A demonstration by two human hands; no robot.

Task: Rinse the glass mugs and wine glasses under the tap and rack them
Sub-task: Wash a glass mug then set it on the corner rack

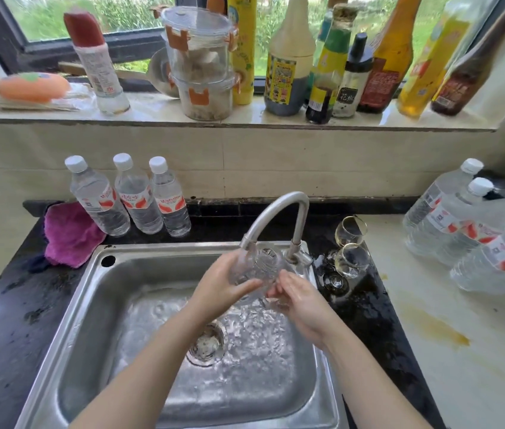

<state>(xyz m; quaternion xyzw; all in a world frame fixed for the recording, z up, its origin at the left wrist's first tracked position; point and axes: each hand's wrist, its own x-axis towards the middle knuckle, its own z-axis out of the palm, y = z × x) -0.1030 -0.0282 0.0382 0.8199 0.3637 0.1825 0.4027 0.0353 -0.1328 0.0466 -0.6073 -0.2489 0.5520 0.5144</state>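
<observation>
A clear glass mug [259, 264] is held under the spout of the curved steel tap [279, 218], over the steel sink [68, 360]. My left hand [223, 284] grips the mug from the left, thumb across its lower side. My right hand [299, 301] holds it from below right, fingers curled at its base. Water runs and splashes in the basin around the drain [206, 346]. Two wine glasses [350, 243] with gold rims stand on the dark counter right of the tap. No rack is in view.
Three small water bottles [130, 196] and a purple cloth [70, 235] sit behind the sink at left. Large water bottles [474, 230] crowd the pale counter at right, which has a yellow stain [436, 329]. Sauce bottles and containers line the windowsill [139, 114].
</observation>
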